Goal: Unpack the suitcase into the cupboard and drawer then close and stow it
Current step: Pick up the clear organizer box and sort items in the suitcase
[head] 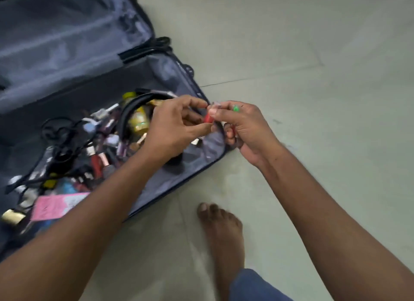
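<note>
A dark blue suitcase (208, 159) lies open on the floor, its grey-lined lid (67, 43) folded back at the upper left. Inside are several small things: black cables (65, 139), a yellow bottle (140, 121), a pink card (56, 205), a gold cap (12, 216) and small cosmetics. Over the suitcase's right corner my left hand (174, 130) pinches a small red tube (208, 118). My right hand (242, 130) grips the same red tube together with a green-tipped item (236, 108) and other small pieces.
The pale tiled floor (313, 76) spreads to the right of and behind the suitcase. My bare foot (221, 238) stands just in front of the case, with a blue trouser leg (253, 287) below it.
</note>
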